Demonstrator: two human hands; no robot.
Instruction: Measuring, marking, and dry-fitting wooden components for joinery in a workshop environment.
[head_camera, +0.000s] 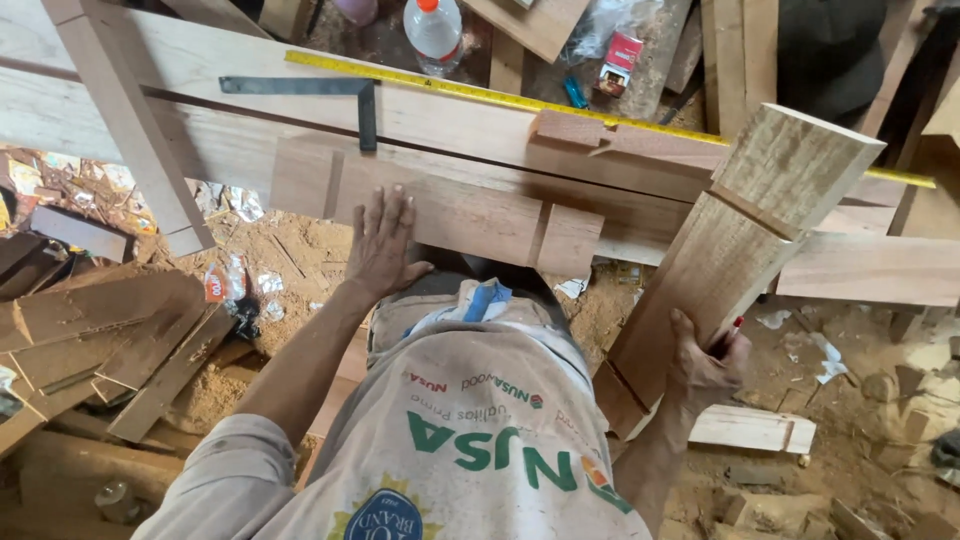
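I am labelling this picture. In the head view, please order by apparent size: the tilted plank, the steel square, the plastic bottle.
1. Tilted plank, held by the right hand; it looks largest, partly because it is nearest the camera.
2. Steel square.
3. Plastic bottle, cut off by the frame edge, so its rank against the square is unsure.

From my remote seat, the right hand (706, 368) hid most of a red-tipped marker (738, 324); only its tip showed. The tilted notched board (720, 270) covered part of the yellow tape measure (480, 92). The plastic bottle (433, 30) was cut by the top edge (cap visible, body mostly not). The left hand (384, 245) masked part of the flat plank (450, 210). Small floor scraps stayed unidentifiable.
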